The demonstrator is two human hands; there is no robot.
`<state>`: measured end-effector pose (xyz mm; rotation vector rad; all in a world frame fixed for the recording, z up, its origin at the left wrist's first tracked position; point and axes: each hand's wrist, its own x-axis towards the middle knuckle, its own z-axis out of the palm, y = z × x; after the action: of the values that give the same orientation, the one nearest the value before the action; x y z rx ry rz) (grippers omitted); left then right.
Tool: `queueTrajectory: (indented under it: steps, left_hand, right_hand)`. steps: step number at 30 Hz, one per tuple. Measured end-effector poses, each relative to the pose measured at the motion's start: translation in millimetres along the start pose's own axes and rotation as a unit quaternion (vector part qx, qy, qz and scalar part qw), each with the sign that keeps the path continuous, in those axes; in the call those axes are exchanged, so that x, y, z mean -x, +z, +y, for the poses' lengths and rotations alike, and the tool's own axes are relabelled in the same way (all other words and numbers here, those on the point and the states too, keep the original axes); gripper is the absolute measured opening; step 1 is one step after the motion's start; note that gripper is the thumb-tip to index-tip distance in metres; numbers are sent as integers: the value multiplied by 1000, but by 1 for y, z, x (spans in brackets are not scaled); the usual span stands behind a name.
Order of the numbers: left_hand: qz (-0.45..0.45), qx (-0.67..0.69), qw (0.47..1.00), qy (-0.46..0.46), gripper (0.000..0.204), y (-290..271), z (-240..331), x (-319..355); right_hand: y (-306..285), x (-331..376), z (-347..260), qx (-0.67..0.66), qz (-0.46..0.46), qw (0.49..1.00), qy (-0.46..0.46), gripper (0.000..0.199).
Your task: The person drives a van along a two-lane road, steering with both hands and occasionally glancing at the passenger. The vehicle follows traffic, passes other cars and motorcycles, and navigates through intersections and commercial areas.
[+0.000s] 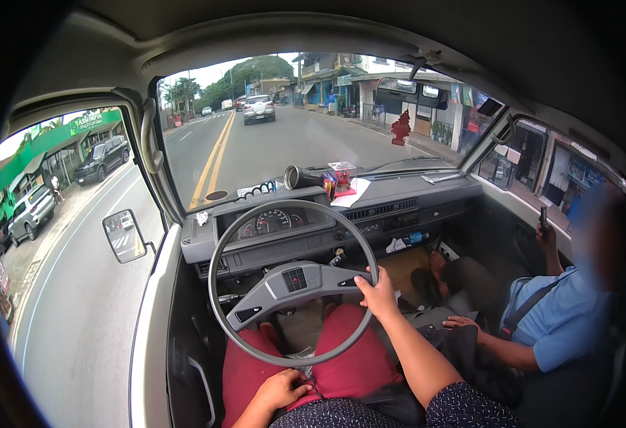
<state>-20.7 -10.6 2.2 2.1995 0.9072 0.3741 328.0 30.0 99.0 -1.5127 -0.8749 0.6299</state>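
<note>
A large grey steering wheel point(276, 291) stands in front of me, its spokes tilted up to the right. My right hand point(378, 291) grips the rim on its right side, with the thumb lying along the spoke. Low in the picture, my left hand point(282, 389) rests on my lap over red trousers point(356, 357), just below the wheel's lower rim. Its fingers lie loosely, slightly bent, and I see nothing held in them. Behind the wheel, the instrument cluster point(275, 221) shows through the upper rim.
Ahead, a silver car point(259, 109) is on the road point(291, 139), right of double yellow lines. At right sits a passenger in a blue shirt point(563, 307), holding a phone point(543, 220). The dashboard point(391, 196) bears a clear box point(342, 173). A side mirror point(124, 235) is at left.
</note>
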Motion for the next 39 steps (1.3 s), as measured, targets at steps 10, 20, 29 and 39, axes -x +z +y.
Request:
queueTrajectory:
  steps: [10,20,29,39]
  left_hand:
    - [-20,33,998,-52,40,-8,11,-4]
    - [-2,9,999,-32,38,-9,13,-6]
    - [-1,5,1000,-16,36,-9,10,-4]
    - [-2,6,1000,-9,37,-8,11,-8]
  right_hand:
    - [3,1,-7,-4,11,1000,7,63]
    - [1,5,-17,28,12,999,14,63]
    - [0,-4,-12,2,0,1000,4,60]
    - [1,-26,-14,5,-25,1000,-4,59]
